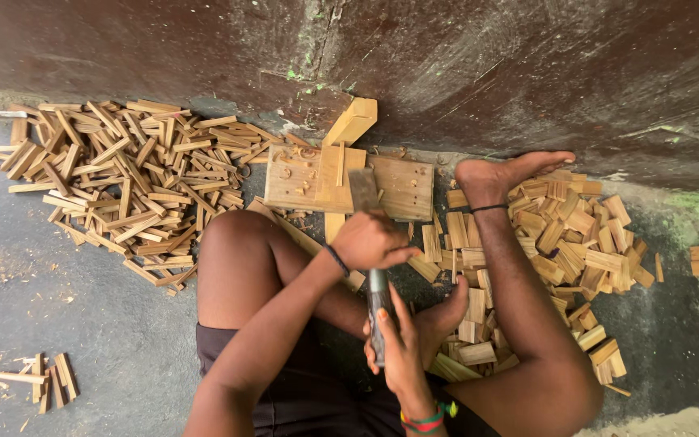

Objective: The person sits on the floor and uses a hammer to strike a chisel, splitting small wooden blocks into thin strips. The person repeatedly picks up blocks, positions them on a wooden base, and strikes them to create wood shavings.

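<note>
As my left hand (pixel 372 240) and right hand (pixel 402 344) clamp the cleaver (pixel 370 243) over the wooden block (pixel 402 188), split slats (pixel 123 178) are piled; thicker blocks (pixel 576 235) remain.

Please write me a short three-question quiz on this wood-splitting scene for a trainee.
1. True or false: both hands grip the metal blade tool.
2. On which side of the wooden board does the larger pile of wood strips lie: A) image left, B) image right?
3. What stands upright on the board under the blade?

Key:
1. False: the right hand holds the handle, and the left hand steadies the work.
2. A.
3. A thin wood piece.
</note>
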